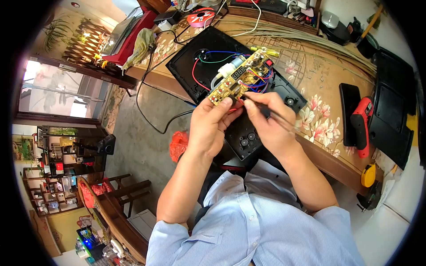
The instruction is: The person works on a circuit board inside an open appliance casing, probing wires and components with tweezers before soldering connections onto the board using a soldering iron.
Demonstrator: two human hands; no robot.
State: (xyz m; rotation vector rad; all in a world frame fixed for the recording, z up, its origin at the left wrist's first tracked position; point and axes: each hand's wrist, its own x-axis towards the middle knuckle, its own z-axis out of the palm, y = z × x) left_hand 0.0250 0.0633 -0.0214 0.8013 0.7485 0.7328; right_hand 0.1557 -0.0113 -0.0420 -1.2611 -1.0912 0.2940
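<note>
Hands (209, 123) (276, 129), board (232, 84) (tool (281, 118) perhaps), wires (221, 52) in casing (214, 37)

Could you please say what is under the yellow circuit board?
Around the circuit board's edges, the black casing and wires show; directly underneath, the board hides everything from view.

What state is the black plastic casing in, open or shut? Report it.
Open. The black plastic casing has its inside exposed, and wires run from it towards the circuit board.
</note>
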